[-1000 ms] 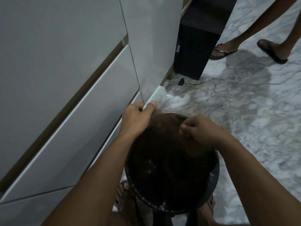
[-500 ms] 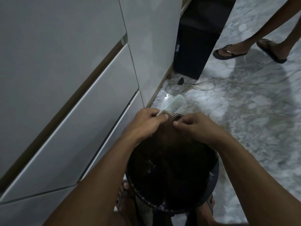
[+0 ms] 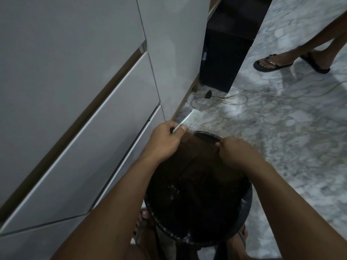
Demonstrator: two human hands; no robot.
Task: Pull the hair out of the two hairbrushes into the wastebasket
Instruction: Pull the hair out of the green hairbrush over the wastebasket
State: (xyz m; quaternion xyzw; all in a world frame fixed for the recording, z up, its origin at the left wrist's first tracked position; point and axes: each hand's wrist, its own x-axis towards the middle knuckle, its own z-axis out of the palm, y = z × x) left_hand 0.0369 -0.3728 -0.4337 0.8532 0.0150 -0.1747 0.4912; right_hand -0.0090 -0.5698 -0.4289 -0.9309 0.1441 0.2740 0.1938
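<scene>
Marble floor (image 3: 281,147) and grey drawers (image 3: 75,128) framed the dark bin (image 3: 197,194), which stood right below me. My left hand (image 3: 165,143) was clamped on the brush (image 3: 189,120) handle, its head past the bin's far rim, over floor. My right hand (image 3: 234,149) hovered over the bin's far side with fingers pinched together; whether on hair, I could not tell. I judged that any strands freed beyond the rim would land on the floor. No second brush was in view.
</scene>
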